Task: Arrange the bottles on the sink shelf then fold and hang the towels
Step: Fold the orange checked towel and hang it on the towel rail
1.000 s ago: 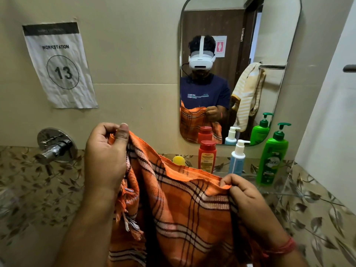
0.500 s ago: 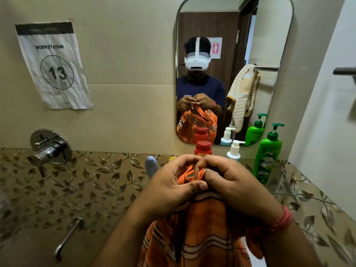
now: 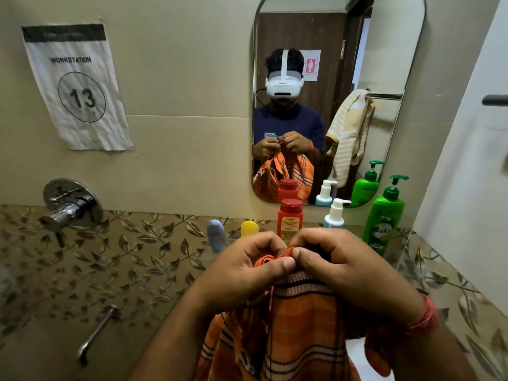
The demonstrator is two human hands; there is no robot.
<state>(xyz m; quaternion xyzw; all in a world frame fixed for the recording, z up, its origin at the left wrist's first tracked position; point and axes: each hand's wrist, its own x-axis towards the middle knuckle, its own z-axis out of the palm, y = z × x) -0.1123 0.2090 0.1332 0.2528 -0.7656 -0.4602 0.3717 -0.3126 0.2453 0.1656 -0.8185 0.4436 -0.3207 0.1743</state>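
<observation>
Both hands clamped on the towel (image 3: 291,334), left hand (image 3: 242,270) and right hand (image 3: 338,265) pinching the top edge together, thumbs touching, right in front of the chest and low centre of view. Rest of the cloth just hanging down below the fists in loose folds. Looks thin, light and floppy, woven cotton sort of thing with a fringe, so zero stiffness and probably prone to sliding out of line mid-fold. Best held at the corners or along the top hem, pretty much where the fingers already are. Nothing fragile here, worst case a crooked fold. Going left to right for the room: paper sign (image 3: 77,89) taped on the beige wall, chrome tap (image 3: 68,207) below it, leaf-pattern tile band (image 3: 123,257) running across. Then bottles lined up on the shelf behind the hands: grey one (image 3: 216,234), yellow one (image 3: 249,229), red bottle (image 3: 290,220), white pump (image 3: 336,213), green bottle (image 3: 386,215). Shelf itself mostly hidden. Mirror (image 3: 395,127) above, reflecting a striped towel (image 3: 350,136) slung over a rail. Dark bar (image 3: 494,100) poking in at far right. Bottles seem sorted already, folding step underway, hanging not yet done.
</observation>
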